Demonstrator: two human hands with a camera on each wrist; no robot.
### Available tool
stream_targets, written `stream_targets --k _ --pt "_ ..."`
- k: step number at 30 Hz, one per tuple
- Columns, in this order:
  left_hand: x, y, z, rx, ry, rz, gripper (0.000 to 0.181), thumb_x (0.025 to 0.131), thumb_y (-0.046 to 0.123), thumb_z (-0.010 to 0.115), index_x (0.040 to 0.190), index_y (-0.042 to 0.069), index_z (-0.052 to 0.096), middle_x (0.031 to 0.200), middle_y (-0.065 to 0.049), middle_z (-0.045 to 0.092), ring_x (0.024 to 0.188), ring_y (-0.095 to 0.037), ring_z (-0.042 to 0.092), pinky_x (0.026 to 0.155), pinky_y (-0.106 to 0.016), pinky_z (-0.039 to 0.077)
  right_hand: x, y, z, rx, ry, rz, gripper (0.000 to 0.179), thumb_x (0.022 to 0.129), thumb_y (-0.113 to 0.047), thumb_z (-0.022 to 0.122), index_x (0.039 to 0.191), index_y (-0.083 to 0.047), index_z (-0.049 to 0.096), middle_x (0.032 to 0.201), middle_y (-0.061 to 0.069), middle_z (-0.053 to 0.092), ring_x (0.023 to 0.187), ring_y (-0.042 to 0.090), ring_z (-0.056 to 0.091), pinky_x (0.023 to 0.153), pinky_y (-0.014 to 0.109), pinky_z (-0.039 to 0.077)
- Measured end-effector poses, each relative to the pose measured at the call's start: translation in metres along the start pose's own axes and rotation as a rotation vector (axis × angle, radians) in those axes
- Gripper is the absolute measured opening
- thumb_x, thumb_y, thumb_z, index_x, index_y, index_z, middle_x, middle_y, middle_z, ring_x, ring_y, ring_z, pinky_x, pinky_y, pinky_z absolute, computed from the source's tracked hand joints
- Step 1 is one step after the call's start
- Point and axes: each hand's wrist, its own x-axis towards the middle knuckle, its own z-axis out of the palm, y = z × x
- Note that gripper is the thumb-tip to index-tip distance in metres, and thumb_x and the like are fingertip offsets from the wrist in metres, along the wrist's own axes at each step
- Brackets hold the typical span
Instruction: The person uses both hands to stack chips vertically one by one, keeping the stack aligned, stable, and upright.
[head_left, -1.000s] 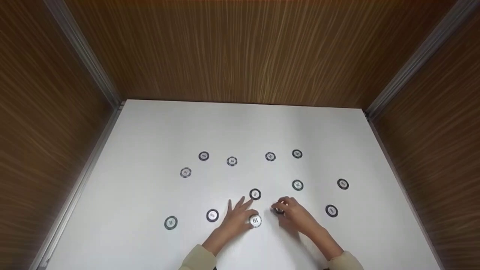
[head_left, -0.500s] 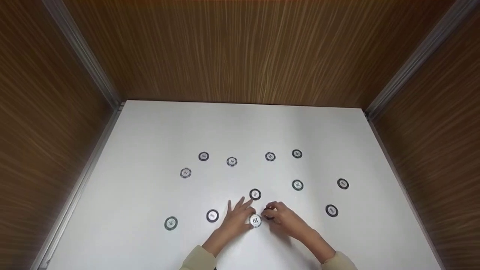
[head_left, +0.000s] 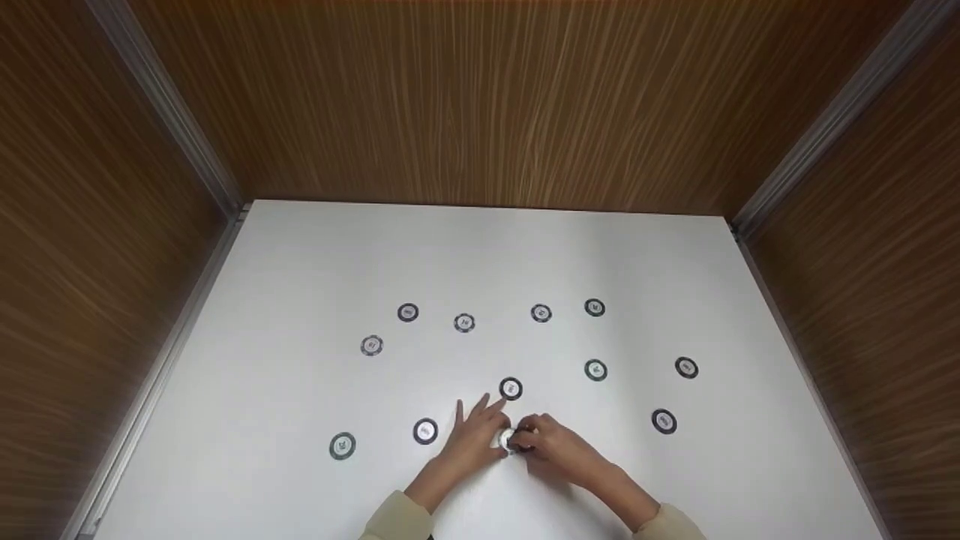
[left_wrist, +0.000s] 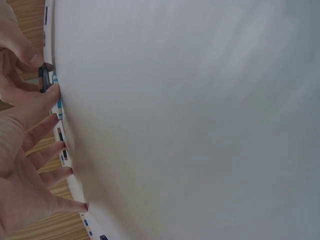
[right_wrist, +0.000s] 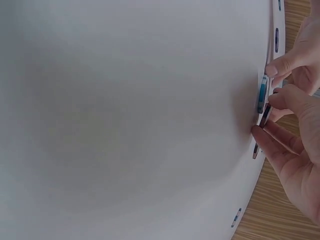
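Observation:
On the white table (head_left: 300, 300), my left hand (head_left: 471, 439) holds a white-faced poker chip (head_left: 505, 439) between thumb and index finger, its other fingers spread. The chip's rim shows blue and white in the right wrist view (right_wrist: 262, 94). My right hand (head_left: 562, 448) pinches a dark-rimmed poker chip (left_wrist: 44, 79), tilted and partly over the white-faced chip's right side. Fingers hide much of both chips in the head view. A black-rimmed chip (head_left: 511, 388) lies flat just beyond the left fingertips. Whether the two pinched chips touch, I cannot tell.
Several loose chips lie flat around the hands, among them a black one (head_left: 425, 431) and a green one (head_left: 343, 446) at left, and a black one (head_left: 664, 421) at right. Wood-grain panels (head_left: 480, 105) rise behind and on both sides of the table.
My right hand has slid left and slightly nearer, carrying the dark-rimmed chip to the white-faced chip, which it now partly covers. The left hand and the loose chips have stayed put.

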Motion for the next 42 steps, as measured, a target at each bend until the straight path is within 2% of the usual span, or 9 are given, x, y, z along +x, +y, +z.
stream_targets --k 8,14,21,29,37,42 --pt "0.002 -0.001 0.001 0.015 0.007 0.004 0.033 0.071 0.024 0.077 0.098 0.016 0.06 0.137 -0.008 0.044 0.13 -0.031 0.031 0.1 -0.065 0.015 0.005 -0.004 0.003 -0.031 0.055 -0.076 0.031 0.075 -0.009 0.073 0.104 -0.017 0.067 0.108 0.003 0.056 0.095 0.013 0.054 0.082 0.018 0.047" --pt "0.003 -0.001 0.001 0.043 0.021 0.014 0.032 0.071 0.025 0.076 0.097 0.015 0.06 0.136 -0.007 0.045 0.129 -0.031 0.032 0.1 -0.065 0.017 0.008 -0.005 0.005 -0.051 0.038 -0.071 0.033 0.076 -0.009 0.072 0.107 -0.017 0.066 0.11 0.004 0.056 0.096 0.014 0.054 0.081 0.019 0.047" --pt "0.001 -0.002 0.002 0.05 0.051 0.033 0.033 0.069 0.024 0.077 0.094 0.013 0.058 0.134 -0.009 0.047 0.127 -0.032 0.035 0.099 -0.065 0.02 0.011 -0.007 0.007 -0.12 0.073 -0.088 0.03 0.078 -0.01 0.071 0.107 -0.017 0.067 0.109 0.004 0.058 0.096 0.016 0.056 0.081 0.02 0.048" --pt "0.0 -0.001 0.001 0.033 0.043 0.033 0.031 0.073 0.027 0.075 0.094 0.013 0.057 0.135 -0.01 0.046 0.129 -0.032 0.032 0.099 -0.065 0.018 0.012 -0.01 0.01 -0.135 0.092 -0.082 0.028 0.082 -0.012 0.066 0.109 -0.018 0.067 0.113 0.004 0.057 0.098 0.015 0.054 0.081 0.022 0.049" --pt "0.0 -0.002 0.003 0.036 0.089 0.063 0.03 0.071 0.025 0.076 0.09 0.012 0.057 0.132 -0.011 0.049 0.126 -0.034 0.037 0.097 -0.066 0.021 0.012 -0.011 0.012 -0.156 0.111 -0.079 0.029 0.083 -0.014 0.065 0.111 -0.018 0.066 0.113 0.004 0.057 0.099 0.015 0.055 0.082 0.022 0.049" --pt "-0.001 -0.002 0.003 0.041 0.06 0.046 0.032 0.072 0.027 0.076 0.093 0.012 0.057 0.133 -0.01 0.047 0.127 -0.032 0.035 0.099 -0.065 0.019 0.011 -0.01 0.013 -0.156 0.118 -0.076 0.03 0.081 -0.011 0.067 0.11 -0.015 0.066 0.112 0.005 0.058 0.099 0.015 0.055 0.083 0.02 0.048"
